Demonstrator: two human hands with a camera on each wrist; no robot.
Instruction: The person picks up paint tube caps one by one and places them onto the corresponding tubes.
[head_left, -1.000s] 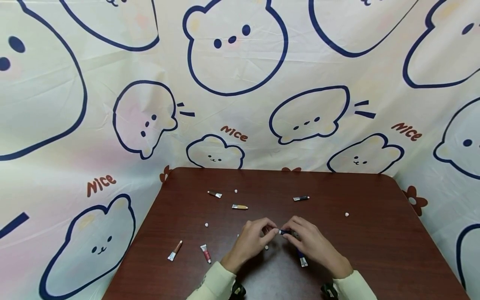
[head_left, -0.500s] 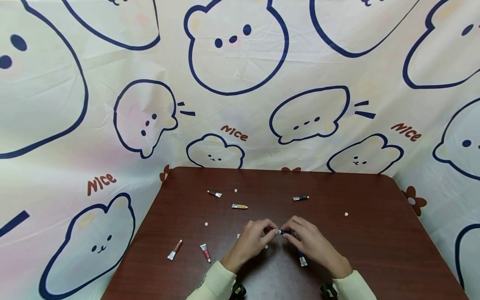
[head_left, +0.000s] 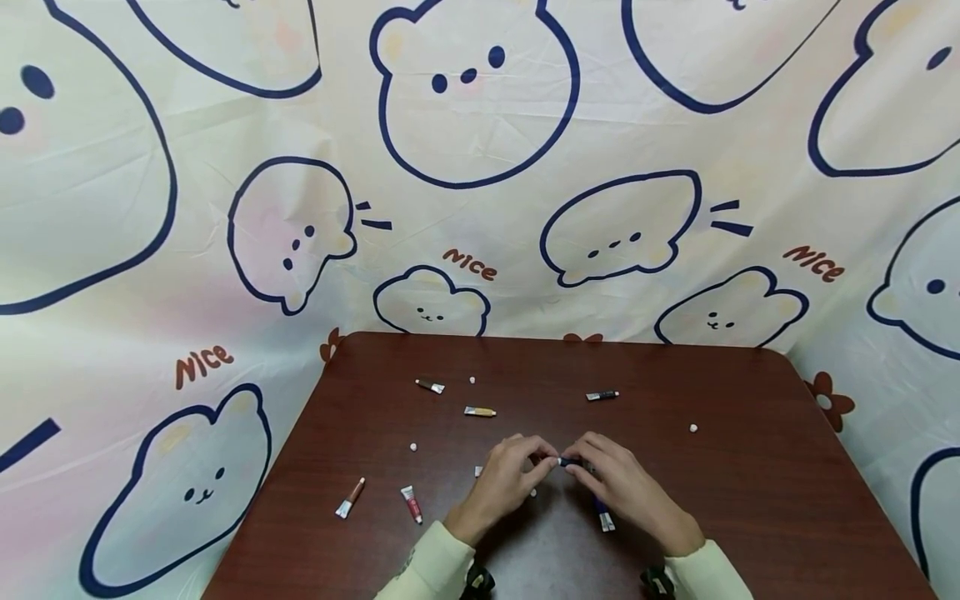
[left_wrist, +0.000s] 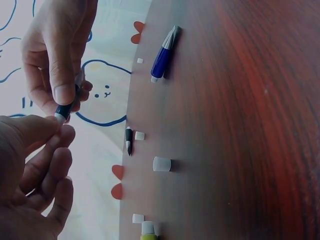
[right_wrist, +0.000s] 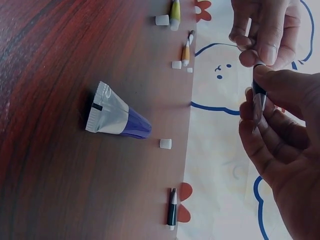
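Over the middle of the table, both hands meet at a small dark paint tube (head_left: 567,462). My left hand (head_left: 504,477) pinches its white end (left_wrist: 60,118) between thumb and finger; whether that is a cap or the neck is hard to tell. My right hand (head_left: 624,485) grips the dark body (right_wrist: 258,90), and the tube's silver tail sticks out past the fingers in the right wrist view. Below the right hand lies a blue paint tube (head_left: 604,517). A loose white cap (left_wrist: 161,164) sits below the hands. The left hand mostly hides a yellow-green tube (right_wrist: 175,15) in the head view.
On the left of the table (head_left: 300,558) lie a red tube (head_left: 412,505) and an orange-brown tube (head_left: 350,498). Farther back are a dark brown tube (head_left: 430,386), a yellow tube (head_left: 480,412) and a black tube (head_left: 602,396). Several white caps (head_left: 693,428) lie scattered.
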